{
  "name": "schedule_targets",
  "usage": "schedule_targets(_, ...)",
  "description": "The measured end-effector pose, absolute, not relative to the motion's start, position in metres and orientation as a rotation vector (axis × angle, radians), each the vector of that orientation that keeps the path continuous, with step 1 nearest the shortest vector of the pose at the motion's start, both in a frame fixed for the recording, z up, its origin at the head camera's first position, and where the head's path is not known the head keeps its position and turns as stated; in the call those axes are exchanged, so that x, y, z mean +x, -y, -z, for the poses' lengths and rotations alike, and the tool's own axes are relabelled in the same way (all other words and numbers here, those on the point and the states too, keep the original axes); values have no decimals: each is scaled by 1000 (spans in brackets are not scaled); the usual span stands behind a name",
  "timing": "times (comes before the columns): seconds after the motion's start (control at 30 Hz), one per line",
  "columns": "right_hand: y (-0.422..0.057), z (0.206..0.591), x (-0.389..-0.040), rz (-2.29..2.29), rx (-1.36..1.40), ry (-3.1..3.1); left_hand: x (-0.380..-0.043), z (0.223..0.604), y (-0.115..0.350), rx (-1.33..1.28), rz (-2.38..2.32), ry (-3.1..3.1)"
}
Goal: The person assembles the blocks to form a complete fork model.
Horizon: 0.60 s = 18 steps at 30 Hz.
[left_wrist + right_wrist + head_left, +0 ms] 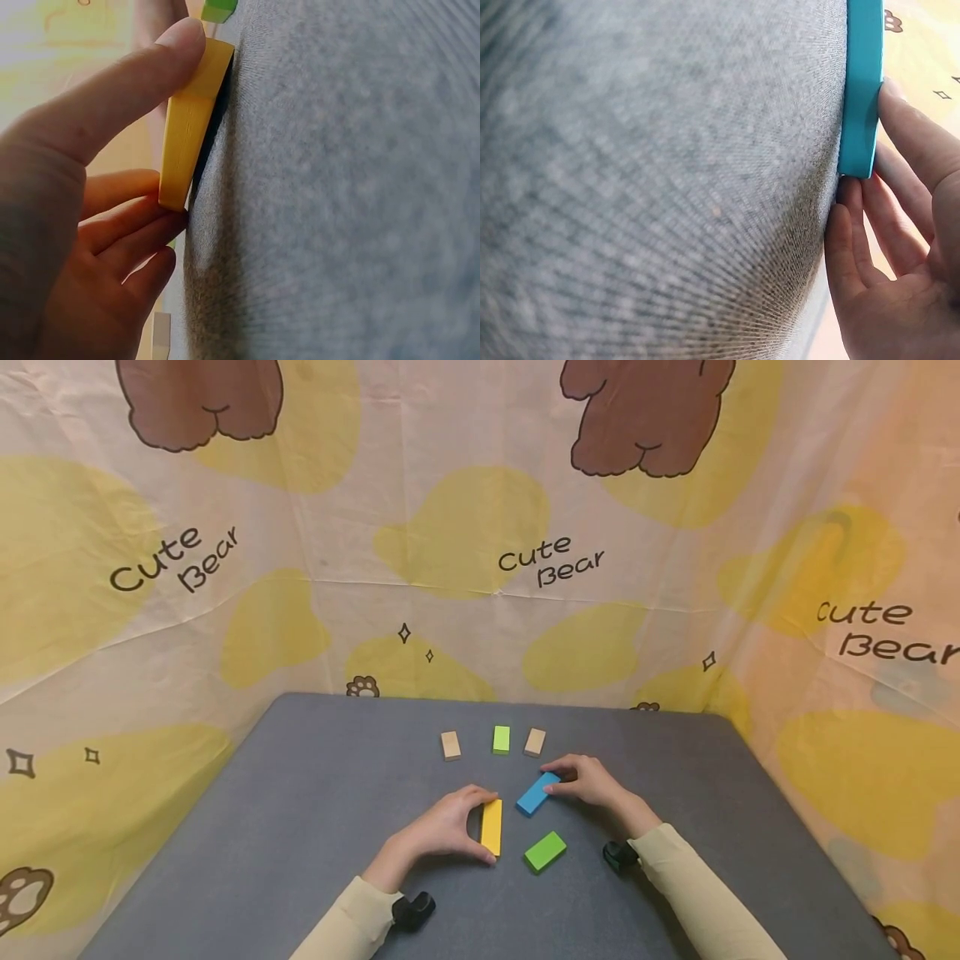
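On the grey tabletop (300,777), the left hand (442,825) pinches the yellow block (491,828) between thumb and fingers; the right hand (592,783) pinches the blue block (534,797) by its far end. The handling looks unfinished: both are gripped, the nearer green block (545,852) lies untouched. Three more blocks (501,739) sit beyond; printed cloth (450,543) hangs behind.

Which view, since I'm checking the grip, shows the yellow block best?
The left wrist view: the yellow block looks large, and the left hand has its thumb at one end and fingers at the other, though the thumb covers part. The head view shows it small, from above; the right wrist view doesn't show it.
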State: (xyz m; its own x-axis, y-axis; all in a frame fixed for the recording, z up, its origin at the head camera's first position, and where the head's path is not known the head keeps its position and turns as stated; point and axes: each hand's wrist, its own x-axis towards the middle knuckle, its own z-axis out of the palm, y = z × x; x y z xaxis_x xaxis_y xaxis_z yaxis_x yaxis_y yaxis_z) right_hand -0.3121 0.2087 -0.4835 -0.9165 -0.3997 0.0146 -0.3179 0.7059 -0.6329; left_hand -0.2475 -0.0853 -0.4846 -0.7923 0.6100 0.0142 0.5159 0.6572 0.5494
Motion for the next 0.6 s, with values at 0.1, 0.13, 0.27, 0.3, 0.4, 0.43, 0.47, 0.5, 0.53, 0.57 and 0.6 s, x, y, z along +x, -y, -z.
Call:
schedule_targets(0.1,-209,484,-312,998,-588,-2783,-247,485,86,945,-804,-2697)
schedule_targets(0.13,-209,484,-312,997,-587,-2784,-247,485,86,951,-801,-2695)
schedule_targets(0.27,-208,484,-312,990,-582,-2790,-247,486,87,961,-799,-2689)
schedule_targets(0.3,-208,484,-312,991,-580,-2790,-248,486,87,962,-801,-2688)
schedule_targets(0.4,-208,484,-312,989,-579,-2792,-247,485,88,962,-824,-2679)
schedule_targets(0.43,-208,484,-312,989,-579,-2791,-248,485,88,962,-830,-2678)
schedule_targets(0.47,-208,484,-313,986,-581,-2791,-248,485,88,965,-835,-2675)
schedule_targets(0.5,-208,484,-313,984,-586,-2792,-247,485,88,968,-838,-2674)
schedule_targets(0.53,-208,484,-313,985,-589,-2792,-247,485,89,969,-840,-2672)
schedule_targets(0.57,-209,484,-313,984,-594,-2792,-247,485,89,970,-839,-2672)
schedule_targets(0.6,-209,484,-313,983,-596,-2792,-248,485,89,971,-837,-2672)
